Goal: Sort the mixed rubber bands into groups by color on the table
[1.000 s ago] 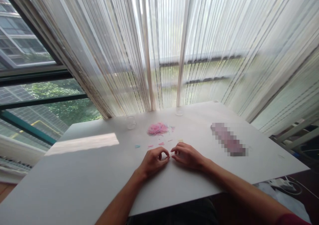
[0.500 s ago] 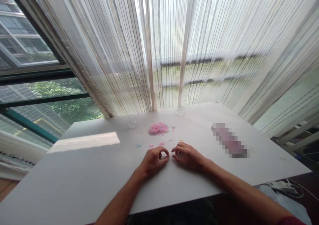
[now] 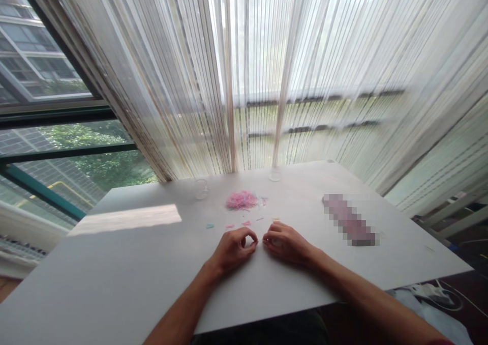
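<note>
My left hand (image 3: 233, 249) rests on the white table (image 3: 125, 279), thumb and forefinger pinched together in a ring. Facing it across a narrow gap, my right hand (image 3: 286, 242) also has its fingertips pinched. Anything between either set of fingertips is too small to make out. Just beyond the hands lie small bits: a teal piece (image 3: 210, 226), two pink pieces, a thin purple strip (image 3: 260, 219) and a pale yellow piece (image 3: 275, 219) by my right knuckles. Farther back is a loose heap of mostly pink thin strips (image 3: 242, 200).
Two clear round containers stand near the back, one left (image 3: 201, 189) and one right (image 3: 275, 175) of the heap. A blurred-out, dark pinkish long object (image 3: 349, 222) lies to the right. Striped sheer curtains (image 3: 259, 70) hang behind the table's far edge.
My right thumb and fingertips, slightly apart before, have come together. The left hand keeps its pinch, and the view has shifted a little.
</note>
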A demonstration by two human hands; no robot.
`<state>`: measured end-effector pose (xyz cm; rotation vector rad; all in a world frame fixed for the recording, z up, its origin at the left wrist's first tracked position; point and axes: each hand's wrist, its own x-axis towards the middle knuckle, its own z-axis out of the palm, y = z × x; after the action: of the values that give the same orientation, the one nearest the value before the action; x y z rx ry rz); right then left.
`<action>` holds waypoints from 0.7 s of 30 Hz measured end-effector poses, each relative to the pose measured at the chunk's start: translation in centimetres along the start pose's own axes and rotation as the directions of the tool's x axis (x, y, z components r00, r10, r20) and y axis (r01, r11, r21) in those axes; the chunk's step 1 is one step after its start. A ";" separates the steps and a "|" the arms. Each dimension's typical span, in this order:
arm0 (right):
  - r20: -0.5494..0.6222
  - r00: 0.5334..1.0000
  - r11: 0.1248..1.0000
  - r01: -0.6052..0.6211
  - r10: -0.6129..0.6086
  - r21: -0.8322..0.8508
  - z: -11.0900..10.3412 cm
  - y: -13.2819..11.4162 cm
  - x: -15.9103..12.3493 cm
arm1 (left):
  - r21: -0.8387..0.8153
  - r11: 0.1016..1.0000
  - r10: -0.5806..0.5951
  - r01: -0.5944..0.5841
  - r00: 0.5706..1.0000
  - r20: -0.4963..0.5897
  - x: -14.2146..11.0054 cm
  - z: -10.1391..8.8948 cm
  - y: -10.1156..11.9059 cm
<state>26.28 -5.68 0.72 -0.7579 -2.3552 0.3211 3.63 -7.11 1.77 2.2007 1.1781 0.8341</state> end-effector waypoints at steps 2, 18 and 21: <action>-0.007 1.000 1.000 -0.008 0.008 -0.005 0.0 0.0 0.0 | 0.000 1.000 -0.001 0.001 1.000 0.000 0.0 0.1 0.0; -0.066 0.997 0.997 -0.035 0.039 0.073 0.3 0.5 -0.3 | -0.027 1.000 0.006 -0.005 1.000 0.022 0.0 -0.1 0.2; -0.061 0.997 0.996 -0.039 0.044 0.079 0.4 0.5 -0.3 | -0.031 0.999 0.011 -0.010 0.999 0.030 0.0 -0.1 0.2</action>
<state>26.43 -5.50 0.04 -0.7690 -2.2573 0.3993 3.66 -7.25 1.99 2.1888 1.1330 0.8153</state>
